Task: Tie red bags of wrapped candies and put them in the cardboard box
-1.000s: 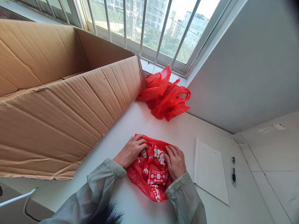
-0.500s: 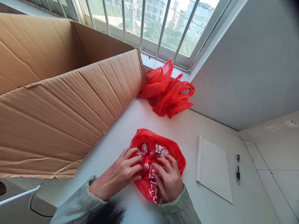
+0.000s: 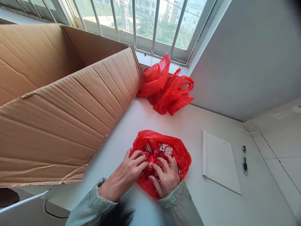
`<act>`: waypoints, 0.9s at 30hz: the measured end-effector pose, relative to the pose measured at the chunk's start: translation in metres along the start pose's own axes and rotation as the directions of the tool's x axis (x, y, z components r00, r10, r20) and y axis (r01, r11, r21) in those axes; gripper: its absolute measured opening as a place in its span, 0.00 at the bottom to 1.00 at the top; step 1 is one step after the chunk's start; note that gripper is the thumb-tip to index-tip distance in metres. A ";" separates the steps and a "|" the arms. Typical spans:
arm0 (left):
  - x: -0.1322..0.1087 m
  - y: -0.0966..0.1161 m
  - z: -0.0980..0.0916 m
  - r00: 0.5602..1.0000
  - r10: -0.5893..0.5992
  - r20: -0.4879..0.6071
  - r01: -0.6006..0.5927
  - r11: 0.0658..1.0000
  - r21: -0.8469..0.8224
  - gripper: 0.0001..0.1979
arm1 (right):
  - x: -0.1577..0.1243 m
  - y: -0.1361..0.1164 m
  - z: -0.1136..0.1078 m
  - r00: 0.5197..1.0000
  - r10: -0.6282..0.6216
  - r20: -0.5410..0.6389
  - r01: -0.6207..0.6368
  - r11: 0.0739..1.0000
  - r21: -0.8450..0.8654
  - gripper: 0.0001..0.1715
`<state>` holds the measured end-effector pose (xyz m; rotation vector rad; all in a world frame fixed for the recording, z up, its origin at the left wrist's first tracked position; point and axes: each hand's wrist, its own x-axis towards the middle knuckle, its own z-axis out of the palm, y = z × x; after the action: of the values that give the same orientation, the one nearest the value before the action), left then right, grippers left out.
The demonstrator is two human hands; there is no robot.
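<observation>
A red plastic bag (image 3: 182, 153) lies spread open on the white table, holding several small red wrapped sweets (image 3: 148, 147). One wrapper with a cartoon figure and white print (image 3: 166, 148) shows near the far side of the bag. My left hand (image 3: 128, 172) reaches over the bag's left rim, its fingers bent and slightly apart on the sweets. From the right, my right hand (image 3: 166, 175) rests with spread, curved fingers on the packets, thumb toward the middle. Both hands' fingertips are partly hidden among the wrappers.
A large open cardboard box (image 3: 77, 122) stands at the left. Crumpled red plastic bags (image 3: 166, 89) lie behind, near the barred window (image 3: 150, 28). On the right are a white paper pad (image 3: 219, 163) and a black pen (image 3: 245, 164).
My fingers have shifted among the sweets, and a flower-patterned packet near my right hand is now out of sight. The whole view has turned slightly.
</observation>
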<state>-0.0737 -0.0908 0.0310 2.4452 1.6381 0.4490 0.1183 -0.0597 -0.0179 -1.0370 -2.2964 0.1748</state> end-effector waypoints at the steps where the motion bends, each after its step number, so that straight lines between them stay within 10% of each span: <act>1: -0.004 -0.001 -0.001 1.000 -0.013 0.008 0.013 1.000 0.001 0.10 | 0.000 -0.001 0.000 1.000 0.008 0.003 -0.008 1.000 0.000 0.13; 9: -0.029 -0.012 -0.027 0.990 -0.071 0.123 0.079 0.995 -0.059 0.10 | -0.011 0.008 -0.004 0.999 0.037 -0.005 -0.037 0.999 -0.039 0.10; 27: -0.023 -0.016 0.003 0.989 -0.124 0.084 0.128 0.991 -0.036 0.07 | -0.017 0.012 -0.018 0.984 0.008 -0.177 -0.011 1.000 -0.017 0.11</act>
<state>-0.0950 -0.1057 0.0195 2.2823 1.7186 0.3558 0.1446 -0.0659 -0.0154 -1.0303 -2.1369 0.0626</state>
